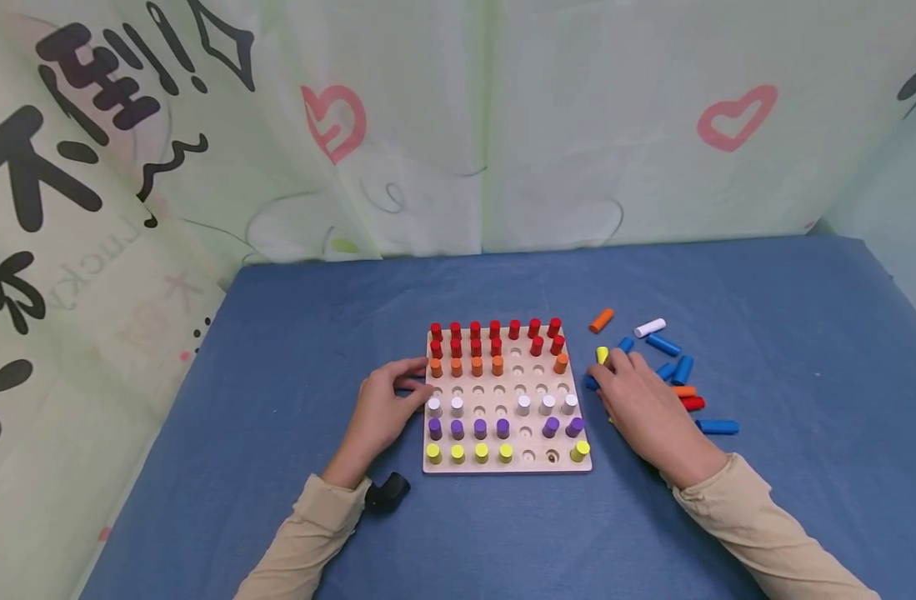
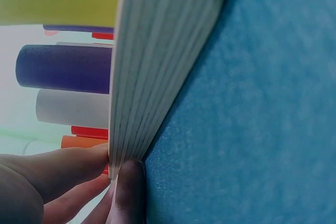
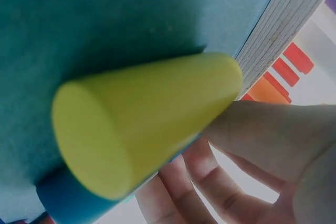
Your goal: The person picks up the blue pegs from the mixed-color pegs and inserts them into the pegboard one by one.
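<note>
A square wooden pegboard lies on the table with rows of red, orange, white, purple and yellow pegs standing in its holes. My left hand holds the board's left edge; in the left wrist view its fingers touch the layered side. To the right of the board, my right hand reaches down among loose pegs. A yellow peg shows at its fingertips, a blue peg beside them. In the right wrist view a large yellow peg hides the thumb's tip, so contact is unclear.
Loose blue pegs, an orange peg, a white peg and a red peg lie scattered right of the board. A blue cloth covers the table. A printed curtain hangs behind.
</note>
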